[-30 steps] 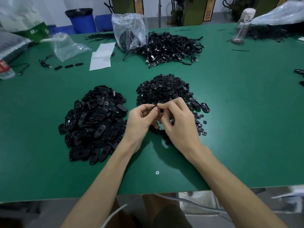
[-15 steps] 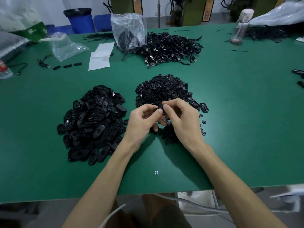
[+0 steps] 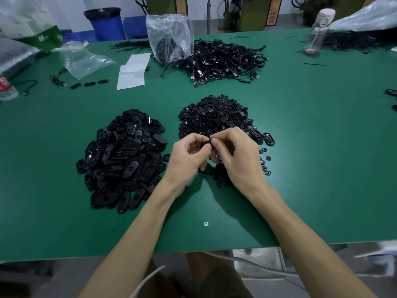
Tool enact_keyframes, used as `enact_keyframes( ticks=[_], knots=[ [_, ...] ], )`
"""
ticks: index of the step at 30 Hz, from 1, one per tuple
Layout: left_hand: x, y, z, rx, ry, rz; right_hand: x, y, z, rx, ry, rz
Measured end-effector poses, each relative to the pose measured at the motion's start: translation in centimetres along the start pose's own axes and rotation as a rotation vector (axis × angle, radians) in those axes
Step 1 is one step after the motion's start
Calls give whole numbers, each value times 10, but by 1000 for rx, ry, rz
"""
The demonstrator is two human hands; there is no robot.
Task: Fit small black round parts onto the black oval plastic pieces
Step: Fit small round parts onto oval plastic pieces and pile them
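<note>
Head view: just in front of the heap of small black round parts [image 3: 214, 112], the left hand [image 3: 187, 155] pinches a black oval plastic piece [image 3: 205, 145] above the green surface [image 3: 311, 147]. The right hand [image 3: 238, 155] pinches its upper end. A skewed press could flick the hidden part loose.

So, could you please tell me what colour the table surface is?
The table is green; the head view shows it best.

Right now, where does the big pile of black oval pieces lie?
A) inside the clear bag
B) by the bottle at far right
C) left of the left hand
C: the pile of oval pieces lies on the green table just left of the left hand, while the round parts pile lies beyond the right hand.
</note>
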State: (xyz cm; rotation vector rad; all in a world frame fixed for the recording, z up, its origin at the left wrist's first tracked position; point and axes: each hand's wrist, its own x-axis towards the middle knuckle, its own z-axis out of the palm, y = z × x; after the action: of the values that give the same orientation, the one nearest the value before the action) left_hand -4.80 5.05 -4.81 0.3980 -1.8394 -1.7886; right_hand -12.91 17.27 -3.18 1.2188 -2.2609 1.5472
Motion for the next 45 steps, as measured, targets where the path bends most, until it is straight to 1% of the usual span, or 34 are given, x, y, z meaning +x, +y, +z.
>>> enact_keyframes(
  ticks=[3, 11, 18, 21, 25, 33, 40, 45],
  knots=[
    [1, -1, 0, 19, 7, 21, -1, 1, 1, -6, 6, -6],
    [1, 0, -3, -16, -38, 22, -2, 6, 1, -10, 51, -28],
    [0, 3, -4, -60, -80, 4, -2, 7, 2, 11, 72, -1],
    [0, 1, -3, -33, -71, -8, -3, 5, 3, 17, 60, 7],
    [1, -2, -1, 23, -39, -14, -4, 4, 7, -40, 62, 7],
    [0, -1, -2, 49, -33, -31, -4, 4, 6, -69, 47, -8],
    [-1, 2, -3, -56, -58, -14, -2, 5, 1, -10, 128, -2],
    [-1, 1, -3, -35, -52, -18, -2, 7, 3, -23, 100, -19]
  ],
)
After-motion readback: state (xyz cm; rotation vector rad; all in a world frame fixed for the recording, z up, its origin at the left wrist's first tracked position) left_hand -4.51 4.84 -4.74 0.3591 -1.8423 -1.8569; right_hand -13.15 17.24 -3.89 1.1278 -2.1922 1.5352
